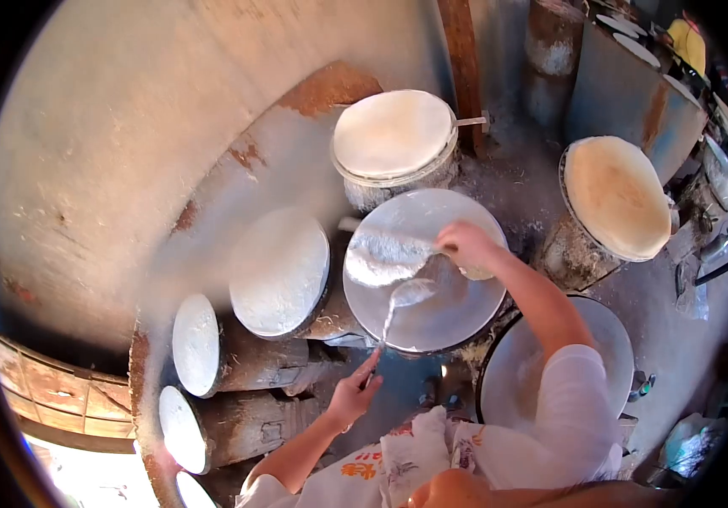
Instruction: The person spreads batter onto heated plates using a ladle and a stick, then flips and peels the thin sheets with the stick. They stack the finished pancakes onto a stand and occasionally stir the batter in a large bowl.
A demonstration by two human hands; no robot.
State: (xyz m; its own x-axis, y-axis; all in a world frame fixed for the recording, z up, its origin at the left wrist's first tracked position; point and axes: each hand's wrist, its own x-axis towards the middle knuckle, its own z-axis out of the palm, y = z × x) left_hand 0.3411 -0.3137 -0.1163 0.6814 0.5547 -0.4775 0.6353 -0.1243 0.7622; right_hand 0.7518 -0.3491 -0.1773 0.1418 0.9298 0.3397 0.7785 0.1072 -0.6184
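Observation:
My left hand (351,400) is closed around the handle of a ladle (413,293), whose bowl hangs over a wide round metal pan (474,305). Above the same pan, my right hand (467,245) is closed at the right edge of a whitish, wet-looking patch (389,254); what its fingers hold is blurred and cannot be made out. A pale handle end sticks out past the pan's upper left rim.
Behind stands a drum with a pale round top (394,135); another with a browned round sheet (618,196) is at right. White-topped round pans (279,275) line the left, partly veiled by steam. A grey pan (508,372) lies under my right arm.

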